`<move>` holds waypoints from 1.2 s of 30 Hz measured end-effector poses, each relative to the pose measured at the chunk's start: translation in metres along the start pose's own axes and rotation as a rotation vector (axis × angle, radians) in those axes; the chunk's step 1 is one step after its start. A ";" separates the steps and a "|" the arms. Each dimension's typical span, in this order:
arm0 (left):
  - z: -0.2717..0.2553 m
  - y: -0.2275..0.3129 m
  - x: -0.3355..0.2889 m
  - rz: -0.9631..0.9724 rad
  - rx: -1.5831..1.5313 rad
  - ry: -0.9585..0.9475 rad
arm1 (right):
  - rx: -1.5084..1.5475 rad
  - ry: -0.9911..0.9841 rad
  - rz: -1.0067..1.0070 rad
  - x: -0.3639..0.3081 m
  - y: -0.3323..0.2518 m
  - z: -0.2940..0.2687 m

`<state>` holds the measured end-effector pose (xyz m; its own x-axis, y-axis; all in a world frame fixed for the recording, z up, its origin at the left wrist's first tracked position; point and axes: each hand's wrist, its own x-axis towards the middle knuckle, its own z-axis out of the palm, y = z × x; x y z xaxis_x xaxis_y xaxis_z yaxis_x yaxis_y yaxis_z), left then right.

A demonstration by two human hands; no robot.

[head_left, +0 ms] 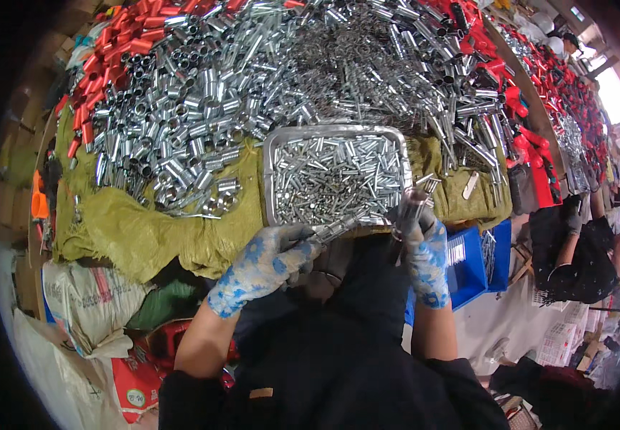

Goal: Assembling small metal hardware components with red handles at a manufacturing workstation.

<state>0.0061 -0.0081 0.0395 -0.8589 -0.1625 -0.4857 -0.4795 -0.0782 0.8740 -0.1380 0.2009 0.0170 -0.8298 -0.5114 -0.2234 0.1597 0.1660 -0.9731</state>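
Left hand point(270, 261) pinched on a slim metal part point(335, 228), right hand point(428, 259) curled round a metal tube point(414, 206)
By the near rim of the metal tray point(267, 172), the slim metal part's long axis slants rightward and away; the metal tube points away, open end far; heaped chrome pieces point(206, 107) lie beyond

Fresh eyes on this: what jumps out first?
A heap of shiny metal parts across the top, with red pieces at both sides. Below it, centre, a metal tray of small bits. Lower, the gloved left hand holds a metal piece, the right hand a metal tube.
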 end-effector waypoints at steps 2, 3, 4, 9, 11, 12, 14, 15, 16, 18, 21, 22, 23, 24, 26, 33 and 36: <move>0.000 0.003 -0.004 0.030 -0.002 -0.026 | 0.137 0.035 -0.040 0.001 0.021 -0.002; 0.000 0.005 -0.005 0.014 0.035 -0.030 | 0.276 0.073 -0.082 0.002 0.028 -0.003; -0.002 0.004 -0.009 -0.006 0.071 -0.026 | 0.252 0.064 -0.055 0.002 0.025 -0.005; -0.003 0.010 -0.017 0.075 0.260 -0.026 | 0.453 0.070 -0.049 -0.001 0.029 -0.020; 0.000 0.012 -0.018 0.127 0.345 -0.011 | 0.539 0.126 -0.033 0.001 0.033 -0.022; 0.002 0.012 -0.018 0.196 0.379 0.003 | 0.506 0.119 -0.050 0.003 0.033 -0.020; 0.005 0.014 -0.017 0.263 0.414 0.009 | 0.498 0.116 0.014 -0.006 0.022 -0.008; 0.005 0.018 -0.018 0.207 0.423 -0.002 | 0.430 0.084 -0.010 -0.006 0.020 -0.004; 0.005 0.023 -0.018 0.154 0.432 -0.016 | 0.470 0.075 0.016 -0.005 0.022 -0.006; 0.006 0.031 -0.016 0.080 0.375 -0.033 | 0.510 0.047 0.045 -0.007 0.022 -0.005; 0.001 -0.019 0.003 0.589 0.743 0.234 | 0.286 -0.080 0.010 -0.012 0.024 0.004; 0.004 -0.019 0.010 1.200 1.138 0.494 | 0.193 -0.026 -0.005 -0.014 0.022 0.012; 0.007 -0.017 0.011 1.205 1.135 0.488 | 0.100 0.028 -0.019 -0.017 0.019 0.021; 0.011 -0.013 0.009 0.712 0.796 0.329 | 0.136 0.001 0.006 -0.015 0.026 0.019; 0.017 0.001 0.005 0.224 0.451 0.169 | 0.198 0.002 0.044 -0.014 0.021 0.025; 0.024 -0.002 0.010 0.152 0.200 0.045 | -0.035 -0.057 -0.055 -0.006 0.027 0.034; 0.020 -0.005 0.008 0.087 -0.103 -0.122 | -0.236 -0.029 -0.196 -0.001 0.011 0.033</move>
<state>-0.0026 0.0108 0.0313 -0.9148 -0.0527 -0.4005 -0.3869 -0.1707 0.9062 -0.1176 0.1759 0.0045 -0.8163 -0.5764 -0.0374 -0.1333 0.2510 -0.9588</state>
